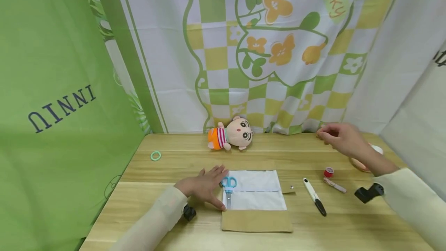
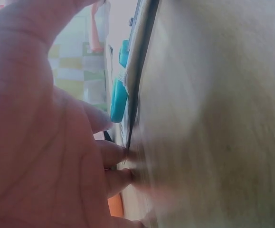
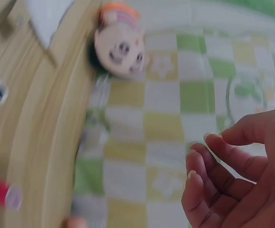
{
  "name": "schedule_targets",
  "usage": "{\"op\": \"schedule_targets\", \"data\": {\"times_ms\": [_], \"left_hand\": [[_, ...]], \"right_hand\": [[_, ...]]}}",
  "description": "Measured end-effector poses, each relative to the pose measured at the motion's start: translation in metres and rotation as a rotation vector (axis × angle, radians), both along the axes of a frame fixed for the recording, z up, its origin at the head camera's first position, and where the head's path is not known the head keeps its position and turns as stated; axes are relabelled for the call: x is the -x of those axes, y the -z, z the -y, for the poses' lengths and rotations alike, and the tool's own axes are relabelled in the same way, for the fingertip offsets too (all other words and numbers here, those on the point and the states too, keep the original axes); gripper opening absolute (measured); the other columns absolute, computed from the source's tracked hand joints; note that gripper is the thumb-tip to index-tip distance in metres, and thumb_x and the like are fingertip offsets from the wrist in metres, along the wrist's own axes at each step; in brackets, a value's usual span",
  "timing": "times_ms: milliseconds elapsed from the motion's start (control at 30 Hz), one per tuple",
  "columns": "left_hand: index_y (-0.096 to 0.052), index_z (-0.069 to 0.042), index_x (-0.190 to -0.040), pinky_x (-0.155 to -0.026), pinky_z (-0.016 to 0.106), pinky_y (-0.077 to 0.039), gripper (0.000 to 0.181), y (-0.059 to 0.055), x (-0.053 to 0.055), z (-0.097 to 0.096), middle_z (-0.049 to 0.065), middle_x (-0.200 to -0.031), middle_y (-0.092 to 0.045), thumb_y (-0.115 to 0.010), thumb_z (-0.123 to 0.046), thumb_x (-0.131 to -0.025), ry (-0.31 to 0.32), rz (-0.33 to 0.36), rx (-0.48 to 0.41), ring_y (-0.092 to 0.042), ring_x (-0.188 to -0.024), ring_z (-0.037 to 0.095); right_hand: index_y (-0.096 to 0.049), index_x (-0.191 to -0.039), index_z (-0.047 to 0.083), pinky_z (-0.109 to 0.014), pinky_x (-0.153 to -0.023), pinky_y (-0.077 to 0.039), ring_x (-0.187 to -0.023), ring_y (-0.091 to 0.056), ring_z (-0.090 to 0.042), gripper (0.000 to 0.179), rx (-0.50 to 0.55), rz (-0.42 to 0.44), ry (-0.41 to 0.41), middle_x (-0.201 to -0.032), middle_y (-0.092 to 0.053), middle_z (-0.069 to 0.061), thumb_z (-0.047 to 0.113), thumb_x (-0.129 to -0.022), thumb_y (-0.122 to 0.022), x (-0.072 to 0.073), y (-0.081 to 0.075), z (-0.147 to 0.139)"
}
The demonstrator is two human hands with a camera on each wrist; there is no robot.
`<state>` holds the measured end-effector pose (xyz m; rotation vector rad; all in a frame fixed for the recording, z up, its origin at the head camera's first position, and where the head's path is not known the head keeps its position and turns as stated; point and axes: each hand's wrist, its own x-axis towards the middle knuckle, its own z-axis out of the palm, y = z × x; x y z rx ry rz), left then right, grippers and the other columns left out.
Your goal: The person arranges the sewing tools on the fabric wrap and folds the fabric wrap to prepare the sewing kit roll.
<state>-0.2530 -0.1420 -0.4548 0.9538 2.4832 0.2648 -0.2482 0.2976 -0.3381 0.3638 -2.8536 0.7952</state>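
Observation:
A tan cloth pouch (image 1: pixel 257 221) with a white lining (image 1: pixel 259 200) lies unfolded on the table. Scissors (image 1: pixel 229 182) with light-blue handles lie along its left side, tucked under a band across the lining. My left hand (image 1: pixel 205 186) rests at that left edge, fingers spread, thumb at the lower corner; in the left wrist view the fingertips touch the table beside the cloth. My right hand (image 1: pixel 339 138) is raised over the table's far right, fingers bent, thumb against the index finger (image 3: pixel 232 154). Whether something tiny is between them cannot be made out.
Right of the pouch lie a white-and-black slim tool (image 1: pixel 314 196), a red thread spool (image 1: pixel 328 172), a small pinkish stick-like item (image 1: pixel 335 185) and a tiny button (image 1: pixel 292 187). A doll (image 1: pixel 230 134) lies at the back, a green ring (image 1: pixel 155 155) at the left.

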Motion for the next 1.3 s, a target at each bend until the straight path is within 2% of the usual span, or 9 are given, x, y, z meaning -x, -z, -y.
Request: {"op": "schedule_targets", "data": {"times_ms": [200,400,500,600,833,933,1133,1200,1300], "left_hand": [[-0.008,-0.014,-0.163,-0.121,0.069,-0.007,0.118,0.001,-0.001,0.001,0.014,-0.170,0.004,-0.073,-0.066,-0.079,0.000,-0.004,0.013,0.000,-0.158,0.034],[-0.006,-0.015,-0.163,-0.121,0.069,-0.006,0.119,0.008,-0.002,0.000,0.014,-0.170,0.005,-0.074,-0.066,-0.078,0.008,-0.019,0.009,0.002,-0.158,0.034],[-0.005,-0.016,-0.163,-0.121,0.070,-0.004,0.120,0.012,-0.002,0.000,0.013,-0.170,0.006,-0.072,-0.068,-0.078,0.003,-0.023,0.006,0.003,-0.158,0.033],[-0.004,-0.016,-0.163,-0.121,0.069,-0.004,0.121,0.015,-0.002,0.000,0.013,-0.170,0.006,-0.071,-0.070,-0.078,-0.002,-0.030,0.005,0.004,-0.159,0.032],[-0.005,-0.016,-0.163,-0.121,0.068,-0.004,0.121,0.015,-0.003,-0.001,0.011,-0.171,0.006,-0.071,-0.070,-0.077,-0.001,-0.034,0.001,0.004,-0.159,0.031],[-0.005,-0.017,-0.163,-0.121,0.068,-0.004,0.121,0.015,-0.003,-0.001,0.010,-0.171,0.007,-0.071,-0.071,-0.077,-0.004,-0.036,0.004,0.004,-0.159,0.031],[-0.004,-0.015,-0.163,-0.121,0.069,-0.004,0.121,0.012,-0.004,0.000,0.012,-0.170,0.008,-0.071,-0.069,-0.078,-0.007,-0.041,0.011,0.004,-0.159,0.032],[-0.004,-0.015,-0.163,-0.121,0.070,-0.004,0.120,0.010,-0.005,0.000,0.013,-0.170,0.008,-0.071,-0.069,-0.079,-0.006,-0.039,0.013,0.004,-0.159,0.032],[-0.005,-0.014,-0.163,-0.120,0.070,-0.004,0.120,0.006,-0.005,0.001,0.014,-0.170,0.007,-0.072,-0.068,-0.079,-0.011,-0.042,0.017,0.003,-0.158,0.033]], "right_hand": [[-0.071,-0.103,0.000,-0.026,-0.057,-0.046,-0.061,-0.059,-0.002,0.024,-0.096,0.022,0.029,-0.080,-0.074,-0.005,0.020,-0.100,-0.060,0.005,0.031,-0.037],[-0.066,-0.111,-0.009,-0.040,-0.063,-0.053,-0.074,-0.067,-0.026,0.036,-0.271,0.136,-0.041,-0.096,-0.072,-0.023,0.023,-0.095,-0.065,0.012,0.074,-0.060],[-0.064,-0.112,-0.012,-0.047,-0.070,-0.055,-0.083,-0.069,-0.034,0.042,-0.296,0.179,-0.072,-0.095,-0.071,-0.025,0.025,-0.093,-0.068,0.012,0.090,-0.066],[-0.064,-0.113,-0.013,-0.047,-0.070,-0.056,-0.084,-0.070,-0.035,0.046,-0.284,0.197,-0.070,-0.095,-0.072,-0.025,0.029,-0.093,-0.068,0.013,0.100,-0.068],[-0.066,-0.115,-0.006,-0.043,-0.066,-0.054,-0.080,-0.069,-0.030,0.040,-0.263,0.132,-0.028,-0.093,-0.074,-0.018,0.030,-0.098,-0.063,0.009,0.108,-0.060],[-0.067,-0.114,-0.004,-0.038,-0.064,-0.052,-0.077,-0.068,-0.024,0.039,-0.259,0.114,-0.026,-0.092,-0.074,-0.013,0.031,-0.096,-0.066,0.008,0.108,-0.054],[-0.072,-0.092,0.005,-0.031,-0.061,-0.048,-0.068,-0.060,-0.011,0.016,-0.283,0.040,-0.054,-0.079,-0.071,0.000,0.021,-0.089,-0.072,0.010,0.112,-0.046],[-0.072,-0.090,0.006,-0.032,-0.061,-0.048,-0.068,-0.060,-0.011,0.011,-0.280,0.022,-0.048,-0.079,-0.072,0.000,0.017,-0.089,-0.070,0.011,0.113,-0.045],[-0.072,-0.095,0.001,-0.033,-0.061,-0.051,-0.069,-0.065,-0.015,0.014,-0.259,-0.007,-0.048,-0.083,-0.074,-0.007,0.014,-0.091,-0.068,0.017,0.110,-0.039]]}}
